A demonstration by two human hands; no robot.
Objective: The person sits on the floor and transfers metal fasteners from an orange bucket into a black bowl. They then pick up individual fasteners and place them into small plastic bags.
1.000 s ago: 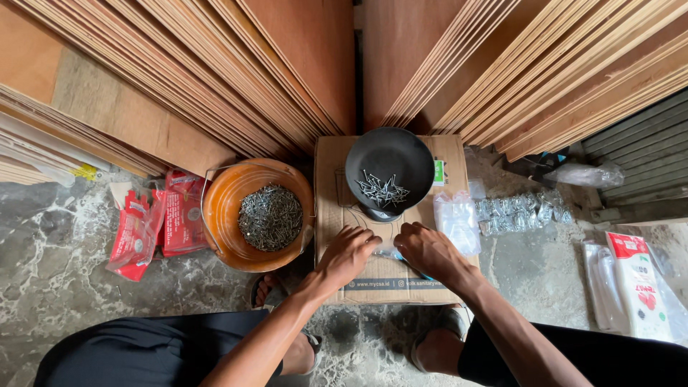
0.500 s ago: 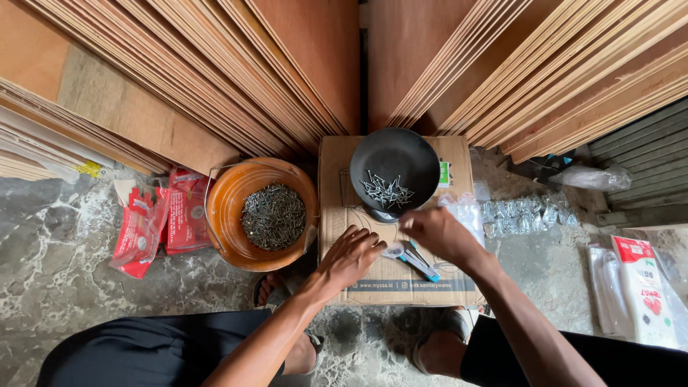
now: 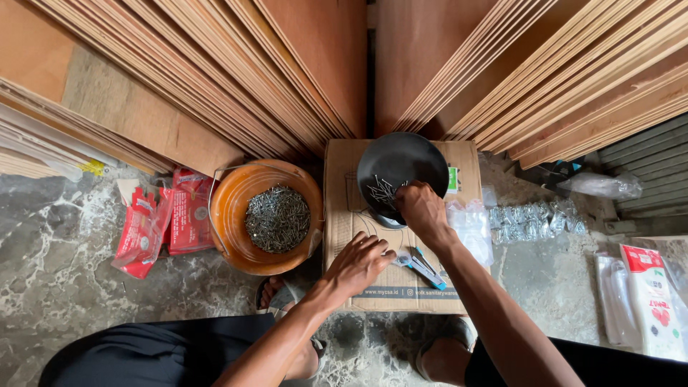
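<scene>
Right hand (image 3: 423, 208) pinching at nails (image 3: 382, 190) in the black pan (image 3: 401, 161); left hand (image 3: 358, 261) resting open on the box (image 3: 342, 215). Could tip the pan, scattering nails.

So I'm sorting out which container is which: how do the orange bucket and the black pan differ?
The bucket stands on the floor; the pan sits on a cardboard box. The bucket holds a dense heap of nails; the pan holds a sparse scatter. The right hand reaches into the pan; no hand is at the bucket. Both are round and hold nails.
</scene>
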